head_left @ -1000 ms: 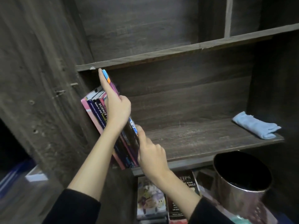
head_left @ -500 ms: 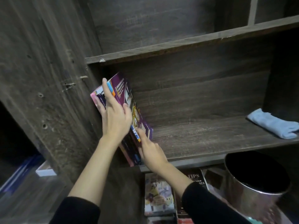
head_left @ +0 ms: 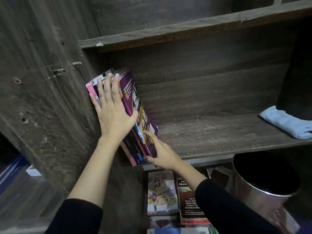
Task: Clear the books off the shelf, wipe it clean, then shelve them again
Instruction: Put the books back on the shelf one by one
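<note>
Several books (head_left: 130, 92) stand at the left end of the dark wooden shelf (head_left: 219, 137), leaning against its left side panel, a purple cover outermost. My left hand (head_left: 113, 112) lies flat over their spines, fingers straight, thumb against the purple cover. Lower down, my right hand (head_left: 160, 154) touches the bottom of the purple cover with extended fingers, thumb at the front corner of the stack. A folded light blue cloth (head_left: 285, 122) lies at the shelf's right end.
An upper shelf board (head_left: 185, 29) runs close above the books. Below the shelf lie more books (head_left: 162, 193) and a dark-covered one (head_left: 190, 200). A shiny metal bin (head_left: 263, 200) stands at the lower right. The wide side panel (head_left: 42, 81) fills the left.
The books have gone deeper into the shelf and stand closer against the left panel. My left hand has flattened onto the spines, and my right hand has slid onto the purple cover.
</note>
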Motion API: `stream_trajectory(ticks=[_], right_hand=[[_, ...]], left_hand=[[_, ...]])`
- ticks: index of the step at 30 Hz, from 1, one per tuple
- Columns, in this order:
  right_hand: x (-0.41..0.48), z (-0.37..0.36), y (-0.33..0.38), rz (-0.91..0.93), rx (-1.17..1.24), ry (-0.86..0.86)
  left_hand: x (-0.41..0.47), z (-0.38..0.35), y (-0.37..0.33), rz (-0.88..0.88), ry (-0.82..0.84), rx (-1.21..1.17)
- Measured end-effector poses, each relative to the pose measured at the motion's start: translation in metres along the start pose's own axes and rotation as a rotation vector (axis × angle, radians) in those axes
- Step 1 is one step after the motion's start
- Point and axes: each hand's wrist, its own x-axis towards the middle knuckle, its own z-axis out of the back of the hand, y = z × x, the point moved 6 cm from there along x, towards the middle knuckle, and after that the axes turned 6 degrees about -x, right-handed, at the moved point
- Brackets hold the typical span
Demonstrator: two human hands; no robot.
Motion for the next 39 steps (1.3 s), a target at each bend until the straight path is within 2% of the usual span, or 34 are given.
stream_trajectory(ticks=[5,8,12,16,23,30,36,39], right_hand=[[-0.007,-0.006,-0.034,-0.08,0.037,0.185],[-0.008,-0.007,-0.042,-0.093,0.044,0.159],[-0.007,-0.01,-0.046,-0.093,0.059,0.153],[-0.005,-0.009,-0.05,-0.103,0.034,0.122],[-0.001,-0.015,-0.049,-0.109,-0.181,0.092],[-0.001,-0.016,-0.046,-0.087,-0.216,0.103],[-0.01,-0.016,-0.043,-0.117,-0.066,0.058],[-0.027,0.004,-0.048,-0.13,-0.042,-0.039]], left_hand=[[0.003,0.004,0.001,-0.018,0.132,0.013],[0.005,0.008,0.003,-0.028,0.207,-0.009],[0.006,0.01,0.003,-0.02,0.218,-0.008],[0.006,0.008,0.003,-0.017,0.195,0.006],[0.004,0.004,0.003,-0.021,0.149,0.054],[0.005,0.003,0.002,-0.009,0.161,0.089],[-0.001,0.0,0.003,0.005,0.205,0.097],[-0.007,0.001,-0.004,0.029,0.228,0.082]])
